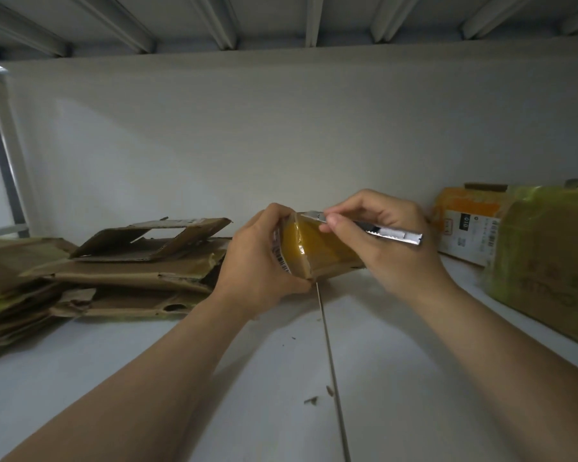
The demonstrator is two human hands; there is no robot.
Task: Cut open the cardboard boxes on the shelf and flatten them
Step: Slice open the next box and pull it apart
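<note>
White shelf (414, 361), yellow-taped cardboard box (317, 248), barcode label (281, 258), knife (394, 234) at top

Saw glossy, wrinkled yellow tape (309, 240) over the small cardboard box (335, 265). Noted matt, rough-edged corrugated cardboard in the flattened pile (131, 265). Found bright ribbed metal on the knife (392, 233), smooth matt white finish on the shelf (414, 361).

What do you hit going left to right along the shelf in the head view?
Pile of flattened cardboard → left hand → small taped box → right hand holding the utility knife → orange-labelled box → green-wrapped box.
</note>
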